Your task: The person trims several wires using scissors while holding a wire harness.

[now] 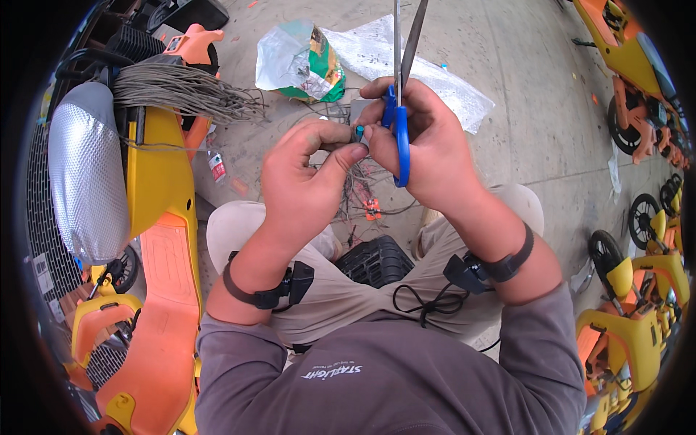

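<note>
My left hand (310,174) pinches a small teal-ended piece (359,131) between thumb and forefinger. It looks like a cable end or connector, but most of it is hidden by the fingers. My right hand (435,136) holds scissors (402,155) by their blue handles, the metal blades pointing away from me and slightly apart. The right thumb and fingertips come close to the teal end; whether they touch it I cannot tell. Below both hands, thin grey and red wires (356,190) lie tangled on the floor around a small orange part (372,209).
A black plastic crate (375,261) stands between my legs. At left, a yellow-orange scooter (168,261) carries a grey cable bundle (174,89) beside its silver-covered seat (89,179). Ahead lie a plastic sack (283,60), bubble wrap (451,92) and a bottle (216,166). More scooters (625,326) line the right.
</note>
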`<move>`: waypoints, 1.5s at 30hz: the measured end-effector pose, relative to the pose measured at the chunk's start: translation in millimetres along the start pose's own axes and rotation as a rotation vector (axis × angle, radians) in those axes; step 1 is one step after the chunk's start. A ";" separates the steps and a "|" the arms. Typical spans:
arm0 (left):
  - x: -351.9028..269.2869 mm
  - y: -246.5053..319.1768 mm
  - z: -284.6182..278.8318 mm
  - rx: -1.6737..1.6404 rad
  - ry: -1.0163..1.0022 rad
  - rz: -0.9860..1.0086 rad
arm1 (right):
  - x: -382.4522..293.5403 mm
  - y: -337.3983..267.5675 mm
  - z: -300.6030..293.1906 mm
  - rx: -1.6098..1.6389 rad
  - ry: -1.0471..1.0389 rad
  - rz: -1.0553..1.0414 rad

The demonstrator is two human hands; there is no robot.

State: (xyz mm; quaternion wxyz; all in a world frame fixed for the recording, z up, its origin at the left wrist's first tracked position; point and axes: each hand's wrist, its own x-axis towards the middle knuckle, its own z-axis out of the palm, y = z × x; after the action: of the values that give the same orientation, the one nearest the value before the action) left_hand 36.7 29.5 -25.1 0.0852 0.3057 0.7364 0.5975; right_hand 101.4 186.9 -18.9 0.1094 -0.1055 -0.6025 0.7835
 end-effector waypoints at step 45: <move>3.3 -7.4 -9.0 -0.449 -0.016 -0.243 | -9.5 1.7 -18.8 -0.884 -0.149 -0.265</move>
State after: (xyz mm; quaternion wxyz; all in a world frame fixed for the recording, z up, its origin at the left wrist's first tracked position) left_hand 27.1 23.1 -28.8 0.2281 0.1931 0.6161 0.7288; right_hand 116.0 201.0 -25.0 0.1096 -0.0074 -0.8931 0.4362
